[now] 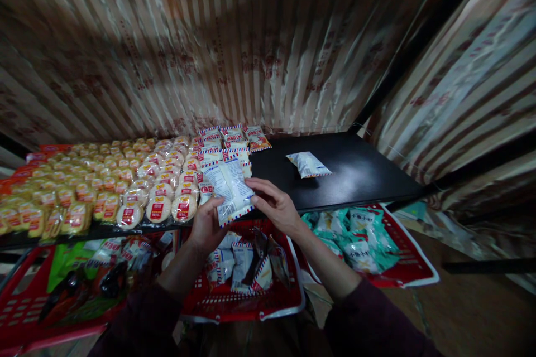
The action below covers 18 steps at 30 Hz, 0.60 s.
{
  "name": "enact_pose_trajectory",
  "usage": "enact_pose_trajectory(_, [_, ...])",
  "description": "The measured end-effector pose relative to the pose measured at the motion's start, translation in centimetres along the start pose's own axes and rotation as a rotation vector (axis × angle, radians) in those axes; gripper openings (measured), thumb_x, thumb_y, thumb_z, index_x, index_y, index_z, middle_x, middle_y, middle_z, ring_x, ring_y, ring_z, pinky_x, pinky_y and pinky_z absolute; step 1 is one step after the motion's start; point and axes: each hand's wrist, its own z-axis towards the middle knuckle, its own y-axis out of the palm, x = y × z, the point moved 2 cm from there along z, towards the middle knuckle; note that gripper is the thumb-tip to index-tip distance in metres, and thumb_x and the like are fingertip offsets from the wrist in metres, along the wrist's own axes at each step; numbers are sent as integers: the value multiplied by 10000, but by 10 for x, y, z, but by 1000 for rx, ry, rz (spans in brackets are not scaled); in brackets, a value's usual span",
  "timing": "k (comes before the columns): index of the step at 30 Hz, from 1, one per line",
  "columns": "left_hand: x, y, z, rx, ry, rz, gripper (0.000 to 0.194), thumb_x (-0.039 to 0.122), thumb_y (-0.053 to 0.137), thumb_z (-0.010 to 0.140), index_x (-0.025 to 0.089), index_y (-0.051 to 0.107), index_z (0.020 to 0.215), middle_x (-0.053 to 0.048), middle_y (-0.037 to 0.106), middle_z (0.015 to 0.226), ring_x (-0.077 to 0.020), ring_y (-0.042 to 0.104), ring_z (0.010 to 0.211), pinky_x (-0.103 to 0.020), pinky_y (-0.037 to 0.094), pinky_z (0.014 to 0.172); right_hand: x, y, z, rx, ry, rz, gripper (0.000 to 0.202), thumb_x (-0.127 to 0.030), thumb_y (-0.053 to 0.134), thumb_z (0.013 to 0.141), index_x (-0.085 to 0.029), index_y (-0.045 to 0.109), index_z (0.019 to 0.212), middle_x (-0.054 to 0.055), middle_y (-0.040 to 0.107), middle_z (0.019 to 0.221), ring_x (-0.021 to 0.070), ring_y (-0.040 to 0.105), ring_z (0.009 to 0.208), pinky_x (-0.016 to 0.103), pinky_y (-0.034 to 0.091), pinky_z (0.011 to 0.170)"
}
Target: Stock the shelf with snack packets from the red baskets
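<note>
Dark purple sleeves [368, 318] reach in on either side of a red plastic basket [238, 308]. One white, pillow-shaped plastic packet with blue print [233, 187] hangs over the near edge of a flat black shelf [360, 150]: the left grip [207, 226] pinches its near-left edge, the right grip [274, 203] touches its right side. This looks like the straightening step; the next move seems to need a light, level hold beside the matching red-lettered packets [234, 136].

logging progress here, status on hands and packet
Left hand holds snack packet. Right hand at its edge. Possibly in the way: loose packet, black shelf.
</note>
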Motion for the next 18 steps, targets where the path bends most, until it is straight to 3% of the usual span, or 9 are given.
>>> enact_pose_trajectory(5, [-1,8,1,-12,-177,-141,192,289,638,718,226,621,899,-34,719,967,-258,596,1123,-427,430,1031,-1,-1,1,-3,-15,-49,278,-337,585,870,-288,646,1137,66,607,1203,199,546,1155,378,448,984])
enact_pose_trajectory(10, [-3,14,5,-15,-416,-344,325,315,571,744,194,612,1043,-51,719,1010,-265,626,1075,-433,493,950,-4,-5,1,0,-32,-112,285,-348,562,877,-266,642,1138,78,616,1190,216,554,1141,388,459,967])
enact_pose_trajectory(15, [3,23,6,-23,-374,-330,307,346,593,738,203,613,1008,-56,711,1046,-254,623,1080,-399,486,959,-3,-9,1,63,-33,-241,332,-317,543,878,-256,600,1200,78,639,1150,206,598,1027,376,488,897])
enact_pose_trajectory(18, [9,38,8,-49,-285,-281,311,378,590,751,210,612,1012,-56,703,1070,-253,604,1113,-404,467,984,0,-14,1,130,-66,-336,360,-304,537,872,-269,583,1227,73,628,1194,222,566,1095,407,463,943])
